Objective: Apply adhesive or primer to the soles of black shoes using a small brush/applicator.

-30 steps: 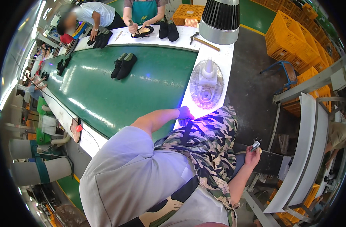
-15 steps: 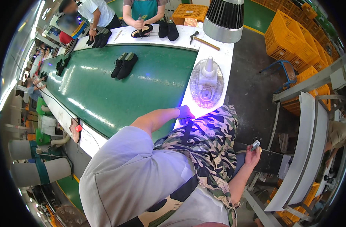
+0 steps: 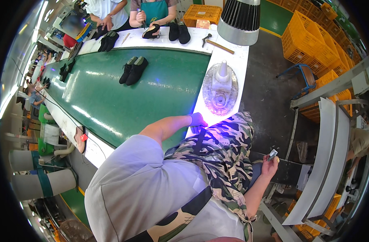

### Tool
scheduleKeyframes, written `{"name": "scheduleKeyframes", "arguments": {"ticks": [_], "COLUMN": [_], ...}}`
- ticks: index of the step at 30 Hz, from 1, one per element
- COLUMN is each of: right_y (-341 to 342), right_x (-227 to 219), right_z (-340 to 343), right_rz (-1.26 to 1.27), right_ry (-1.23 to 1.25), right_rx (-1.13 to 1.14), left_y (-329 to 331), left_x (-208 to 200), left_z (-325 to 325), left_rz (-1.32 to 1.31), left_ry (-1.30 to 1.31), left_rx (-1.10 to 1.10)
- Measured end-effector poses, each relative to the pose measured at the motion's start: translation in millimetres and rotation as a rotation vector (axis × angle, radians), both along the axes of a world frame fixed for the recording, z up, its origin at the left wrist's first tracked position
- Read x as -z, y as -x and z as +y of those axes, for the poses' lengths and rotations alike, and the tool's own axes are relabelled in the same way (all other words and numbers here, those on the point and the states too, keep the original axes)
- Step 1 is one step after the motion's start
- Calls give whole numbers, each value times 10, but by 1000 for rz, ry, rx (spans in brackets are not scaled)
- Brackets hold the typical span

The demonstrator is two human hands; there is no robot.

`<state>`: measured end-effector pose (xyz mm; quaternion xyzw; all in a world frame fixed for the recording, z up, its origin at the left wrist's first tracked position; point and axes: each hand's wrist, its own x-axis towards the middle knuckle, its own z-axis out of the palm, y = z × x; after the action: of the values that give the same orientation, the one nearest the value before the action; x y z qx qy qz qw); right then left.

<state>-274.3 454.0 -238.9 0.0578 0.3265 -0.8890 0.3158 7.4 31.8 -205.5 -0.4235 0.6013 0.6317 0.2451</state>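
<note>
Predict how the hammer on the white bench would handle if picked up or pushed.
The hammer would probably feel head-heavy: a dark, metal-looking head sits at one end. Its straight, wooden-looking handle should stay stiff. Pushed, it would likely swivel rather than roll, since the head sits crosswise.

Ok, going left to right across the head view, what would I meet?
Pale green-banded cylinders, a pair of black shoes on the green belt, your left hand, the black-finned silver cylinder, your right hand holding a small silvery object, the curved white panel.
</note>
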Motion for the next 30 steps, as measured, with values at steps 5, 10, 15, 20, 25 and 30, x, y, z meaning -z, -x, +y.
{"name": "scheduleKeyframes", "arguments": {"ticks": [5, 10, 15, 20, 25, 30], "right_y": [-1, 12, 18, -9, -11, 1], "right_x": [-8, 2, -3, -24, -74, -11], "right_z": [-3, 3, 13, -6, -67, -1], "right_rz": [-13, -16, 6, -23, -7, 1], "right_ry": [-20, -26, -23, -40, -38, -37], "right_rx": [8, 10, -26, 17, -3, -9], "left_y": [-5, 11, -5, 9, -70, 18], "left_x": [-29, -15, 109, 80, 263, 6], "left_z": [7, 3, -20, -17, -57, -14], "left_rz": [-2, -12, 18, 9, 72, 25], "left_ry": [3, -10, 35, 2, 84, 5], "left_rx": [-10, -11, 3, -14, 25, -6]}}
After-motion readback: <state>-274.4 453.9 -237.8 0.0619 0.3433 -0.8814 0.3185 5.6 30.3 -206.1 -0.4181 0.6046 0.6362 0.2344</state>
